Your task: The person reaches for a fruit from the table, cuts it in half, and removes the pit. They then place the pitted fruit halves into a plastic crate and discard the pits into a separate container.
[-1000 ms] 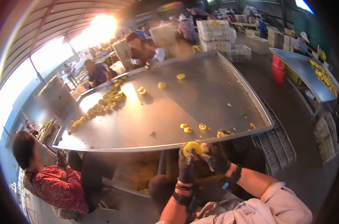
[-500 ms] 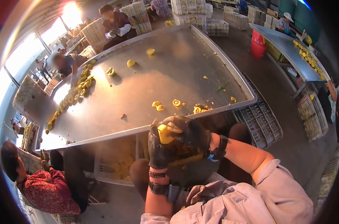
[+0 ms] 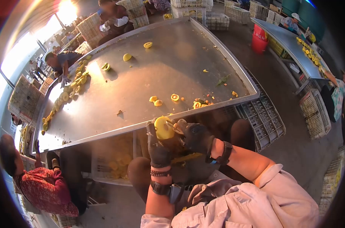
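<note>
Likely so that the fruit [image 3: 164,128] is braced for work, the left hand [image 3: 157,150] grips it beside the table's [image 3: 142,83] near edge; the right hand's [image 3: 195,137] fingers bend at its side, whether around a tool I cannot tell.

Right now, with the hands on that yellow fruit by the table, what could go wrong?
The yellow fruit might slip from the gloved left hand and drop, being held outside the rim of the metal table. The right hand works close to the left fingers, so a slip could catch them.
</note>
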`<state>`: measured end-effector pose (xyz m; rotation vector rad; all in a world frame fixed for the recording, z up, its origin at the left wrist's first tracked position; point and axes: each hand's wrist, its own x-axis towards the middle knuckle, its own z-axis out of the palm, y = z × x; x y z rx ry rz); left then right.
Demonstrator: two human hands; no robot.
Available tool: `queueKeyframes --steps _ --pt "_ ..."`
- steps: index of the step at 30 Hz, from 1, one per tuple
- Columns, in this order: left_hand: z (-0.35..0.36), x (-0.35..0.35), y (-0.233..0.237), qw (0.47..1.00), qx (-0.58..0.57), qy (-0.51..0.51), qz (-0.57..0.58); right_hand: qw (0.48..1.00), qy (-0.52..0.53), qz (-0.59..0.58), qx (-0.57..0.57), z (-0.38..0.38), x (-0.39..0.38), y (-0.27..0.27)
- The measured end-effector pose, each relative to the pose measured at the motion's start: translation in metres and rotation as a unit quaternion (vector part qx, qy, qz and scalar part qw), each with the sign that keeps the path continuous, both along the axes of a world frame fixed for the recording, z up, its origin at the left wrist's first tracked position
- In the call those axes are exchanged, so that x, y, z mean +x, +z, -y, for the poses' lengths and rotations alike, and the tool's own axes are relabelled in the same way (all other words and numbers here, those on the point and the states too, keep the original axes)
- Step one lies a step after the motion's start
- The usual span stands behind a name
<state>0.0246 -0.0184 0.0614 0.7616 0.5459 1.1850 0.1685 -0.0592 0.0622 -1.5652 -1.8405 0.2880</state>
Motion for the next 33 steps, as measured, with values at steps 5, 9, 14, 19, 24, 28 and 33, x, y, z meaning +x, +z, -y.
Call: queueKeyframes --steps 5,9,14,19,24,28,33 --pt "-0.013 0.000 -0.035 0.997 0.041 0.063 -0.035 0.998 0.021 0.051 -0.041 -0.002 -0.004 0.005" --pt "-0.010 0.005 -0.042 0.877 0.304 0.241 -0.284 0.998 0.045 0.046 -0.013 -0.002 -0.006 0.009" --pt "-0.009 0.004 -0.028 0.654 0.484 0.354 -0.461 0.993 0.090 0.008 -0.078 -0.006 -0.010 0.009" --pt "-0.004 0.003 -0.050 0.676 0.432 0.340 -0.491 0.986 0.139 0.005 -0.087 -0.013 -0.008 0.013" --pt "-0.006 0.004 -0.046 0.673 0.431 0.364 -0.479 0.978 0.135 0.004 -0.161 -0.017 -0.011 0.024" --pt "-0.004 0.007 -0.033 0.612 0.477 0.393 -0.493 0.968 0.123 0.056 -0.210 -0.011 -0.011 0.047" --pt "-0.005 0.005 -0.059 0.580 0.470 0.396 -0.534 0.967 0.124 0.119 -0.188 -0.010 -0.005 0.046"
